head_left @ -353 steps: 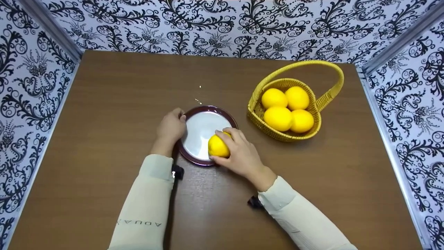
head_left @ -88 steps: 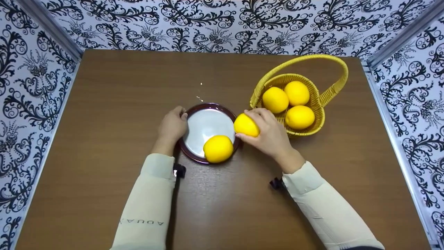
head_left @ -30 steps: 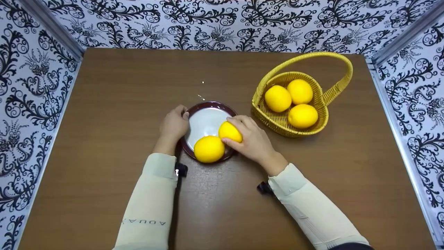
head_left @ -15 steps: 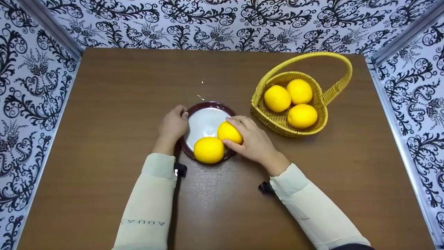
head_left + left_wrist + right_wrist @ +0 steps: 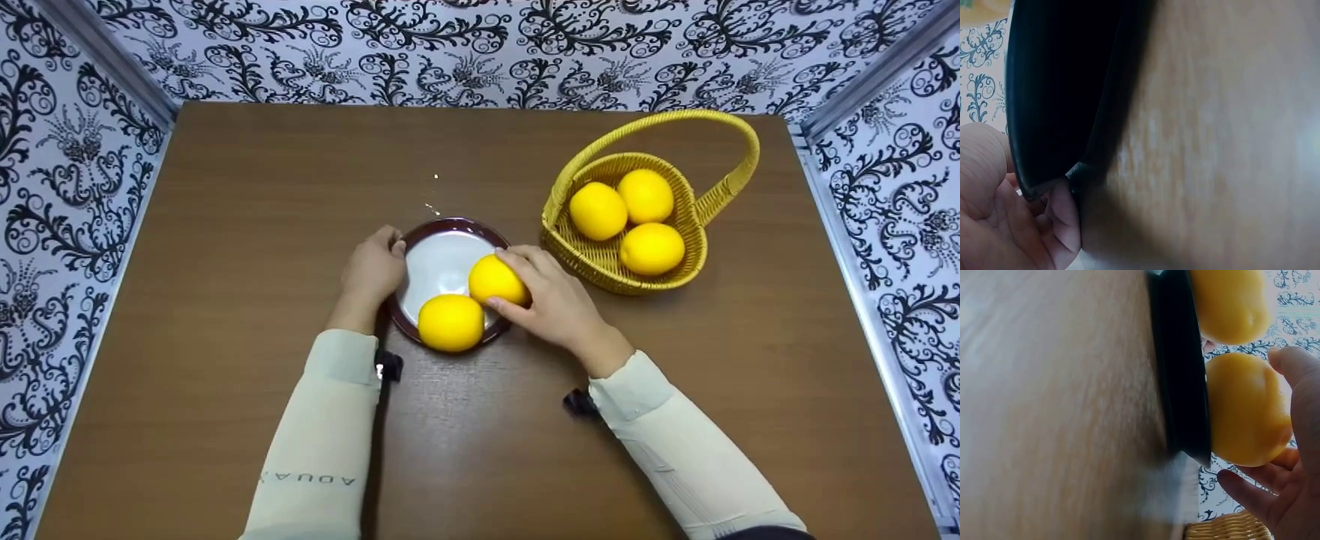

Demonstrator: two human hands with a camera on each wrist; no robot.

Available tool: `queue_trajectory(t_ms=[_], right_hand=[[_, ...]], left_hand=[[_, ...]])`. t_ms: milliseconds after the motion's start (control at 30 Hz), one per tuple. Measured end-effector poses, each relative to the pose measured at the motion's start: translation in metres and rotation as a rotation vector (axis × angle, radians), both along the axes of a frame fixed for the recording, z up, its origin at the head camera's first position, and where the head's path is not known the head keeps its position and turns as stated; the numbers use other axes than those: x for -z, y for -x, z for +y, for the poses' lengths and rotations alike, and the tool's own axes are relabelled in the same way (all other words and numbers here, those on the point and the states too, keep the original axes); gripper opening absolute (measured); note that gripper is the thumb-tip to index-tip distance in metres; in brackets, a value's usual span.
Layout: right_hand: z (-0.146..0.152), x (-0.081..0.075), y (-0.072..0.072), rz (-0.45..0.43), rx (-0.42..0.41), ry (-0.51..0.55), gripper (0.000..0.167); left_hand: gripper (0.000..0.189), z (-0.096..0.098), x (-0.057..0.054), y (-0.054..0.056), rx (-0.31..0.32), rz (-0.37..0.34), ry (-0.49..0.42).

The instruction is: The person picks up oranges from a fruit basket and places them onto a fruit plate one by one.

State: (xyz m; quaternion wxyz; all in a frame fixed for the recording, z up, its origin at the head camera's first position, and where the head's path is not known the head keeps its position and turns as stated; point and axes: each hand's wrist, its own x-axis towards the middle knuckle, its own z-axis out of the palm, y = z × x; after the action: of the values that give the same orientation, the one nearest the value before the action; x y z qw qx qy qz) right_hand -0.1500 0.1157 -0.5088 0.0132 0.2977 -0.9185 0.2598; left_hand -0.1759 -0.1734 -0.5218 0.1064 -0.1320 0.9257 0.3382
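A plate (image 5: pixel 439 262) with a white centre and a dark red-brown rim stands mid-table. My left hand (image 5: pixel 373 268) pinches its left rim, with fingertips curled beneath the dark underside (image 5: pixel 1067 84) in the left wrist view. Two yellow lemons lie on the plate: the nearer lemon (image 5: pixel 451 322) sits by the front rim, the other lemon (image 5: pixel 495 280) at the right. Around that right-hand lemon my right hand (image 5: pixel 551 300) is spread loosely. In the right wrist view its thumb (image 5: pixel 1294 365) stands off the lemon, and the fingers (image 5: pixel 1247 492) are parted beside it.
A yellow woven basket (image 5: pixel 600 274) with a tall arched handle (image 5: pixel 679 116) stands right of the plate and holds three lemons (image 5: pixel 651 249). The brown table (image 5: pixel 262 172) is bounded by black-and-white patterned walls (image 5: pixel 465 52). Small bright specks lie behind the plate.
Since 2.9 s ago, my right hand has brought a second lemon from the basket side onto the plate, the first lemon shifting left. Its grip has just loosened. My left hand stays at the rim.
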Motion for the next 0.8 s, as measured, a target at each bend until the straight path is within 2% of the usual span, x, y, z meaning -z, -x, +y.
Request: queue_trajectory(t_ms=[333, 800], right_hand=[[0.009, -0.012, 0.004, 0.062, 0.036, 0.002, 0.070], [0.026, -0.030, 0.005, 0.138, 0.037, 0.032, 0.070]], left_hand=[[0.024, 0.000, 0.000, 0.001, 0.003, -0.003, -0.012], [0.024, 0.000, -0.001, 0.000, 0.009, 0.000, -0.007]])
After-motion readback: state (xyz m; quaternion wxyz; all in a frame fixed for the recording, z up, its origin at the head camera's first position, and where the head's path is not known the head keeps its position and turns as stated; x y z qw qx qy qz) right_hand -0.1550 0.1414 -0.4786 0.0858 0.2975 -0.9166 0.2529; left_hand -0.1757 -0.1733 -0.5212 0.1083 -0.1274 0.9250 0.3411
